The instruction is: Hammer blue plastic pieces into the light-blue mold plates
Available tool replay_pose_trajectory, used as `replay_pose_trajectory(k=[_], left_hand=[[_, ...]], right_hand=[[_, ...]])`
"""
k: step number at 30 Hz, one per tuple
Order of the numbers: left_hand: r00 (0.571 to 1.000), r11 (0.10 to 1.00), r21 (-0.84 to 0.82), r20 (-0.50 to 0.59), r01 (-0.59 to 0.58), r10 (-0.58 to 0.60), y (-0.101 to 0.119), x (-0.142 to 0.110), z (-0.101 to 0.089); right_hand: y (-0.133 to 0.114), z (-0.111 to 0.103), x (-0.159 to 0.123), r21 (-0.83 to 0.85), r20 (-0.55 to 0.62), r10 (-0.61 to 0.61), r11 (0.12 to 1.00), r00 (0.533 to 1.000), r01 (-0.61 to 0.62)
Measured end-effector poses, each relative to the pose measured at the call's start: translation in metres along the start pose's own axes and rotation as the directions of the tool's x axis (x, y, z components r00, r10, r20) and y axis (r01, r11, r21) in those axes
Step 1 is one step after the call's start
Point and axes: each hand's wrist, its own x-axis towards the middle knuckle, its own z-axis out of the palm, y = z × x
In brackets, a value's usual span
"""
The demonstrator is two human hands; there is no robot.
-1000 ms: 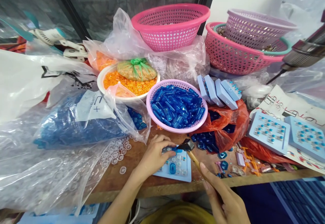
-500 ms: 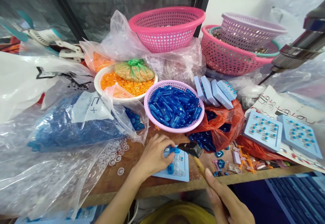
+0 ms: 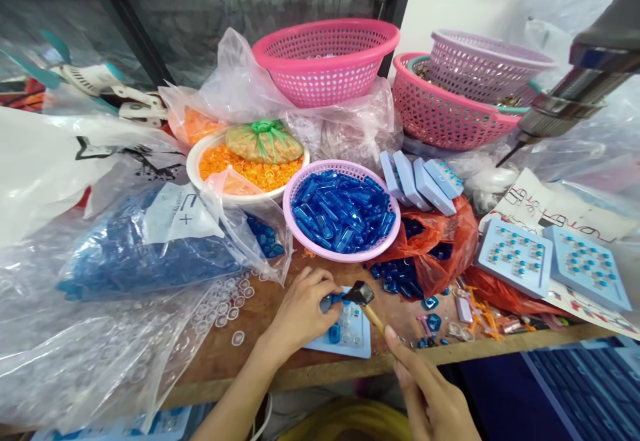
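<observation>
My right hand point(image 3: 430, 388) is wrapped round the wooden handle of a small hammer point(image 3: 373, 318). The dark hammer head is over the light blue plate point(image 3: 357, 344) at the table's front edge; I cannot tell whether it touches anything. My left hand point(image 3: 305, 304) pinches a blue translucent plastic piece point(image 3: 326, 303) at the plate's upper left, partly hidden by the fingers and hammer head. Another blue piece point(image 3: 334, 333) sits lower on the plate, beside small clear pieces point(image 3: 356, 338).
Behind is a lilac basket point(image 3: 343, 254) of blue pieces, with a white bowl point(image 3: 193, 168) of orange parts to its left. More pegged plates point(image 3: 517, 254) lie at right under a drill-like tool point(image 3: 560, 108). Clear rings point(image 3: 237, 338) and a plastic bag point(image 3: 150, 261) spread left.
My right hand and the hammer have moved left, bringing the hammer head nearer my left fingers. My left hand stays on the blue plastic piece.
</observation>
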Motion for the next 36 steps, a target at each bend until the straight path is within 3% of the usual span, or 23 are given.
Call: replay_pose_trajectory(k=[9,13,16,18,19,21,23,26,28,30,34,36], left_hand=[[0.998,1.000,0.009,-0.067,-0.021,0.021,0.000,-0.004,0.005],[0.990,0.997,-0.052,-0.130,-0.058,0.051,0.006,-0.004,-0.006],[0.930,0.992,-0.008,-0.350,-0.125,0.114,0.016,0.005,-0.022],[0.869,0.985,0.151,-0.471,-0.086,0.148,0.024,0.019,-0.031],[0.859,0.971,0.235,-0.489,-0.036,0.150,0.029,0.027,-0.034],[0.895,0.929,0.363,-0.434,0.073,0.099,0.039,0.048,-0.037],[0.952,0.886,0.442,-0.306,0.142,0.000,0.050,0.067,-0.037],[0.981,0.850,0.497,-0.165,0.175,-0.106,0.062,0.086,-0.038],[0.978,0.876,0.446,-0.174,0.184,-0.117,0.065,0.085,-0.041],[0.968,0.940,0.289,-0.223,0.182,-0.118,0.064,0.070,-0.045],[0.966,0.977,-0.148,-0.184,0.155,-0.182,0.053,0.014,-0.045],[0.965,0.962,-0.213,-0.159,0.171,-0.207,0.043,-0.015,-0.037]], right_hand=[[0.003,-0.002,0.000,-0.037,-0.020,-0.045,0.998,0.999,0.044],[0.007,0.001,0.002,0.026,-0.044,-0.003,1.000,0.999,0.004],[0.009,0.001,0.001,0.036,-0.089,0.018,0.999,0.996,-0.015],[0.010,-0.001,0.000,0.024,-0.116,0.059,0.998,0.992,-0.057],[0.011,-0.002,0.000,0.013,-0.133,0.077,0.997,0.988,-0.076],[0.012,-0.003,0.000,-0.010,-0.160,0.100,0.995,0.982,-0.103],[0.014,-0.005,0.001,-0.025,-0.167,0.123,0.991,0.978,-0.129],[0.019,-0.007,-0.002,-0.029,-0.168,0.149,0.987,0.974,-0.156],[0.022,-0.008,-0.006,-0.015,-0.163,0.150,0.988,0.975,-0.155],[0.024,-0.009,-0.011,0.019,-0.140,0.155,0.988,0.978,-0.154],[0.024,-0.011,-0.019,0.131,-0.094,0.218,0.970,0.971,-0.205],[0.023,-0.012,-0.020,0.170,-0.088,0.253,0.957,0.963,-0.236]])
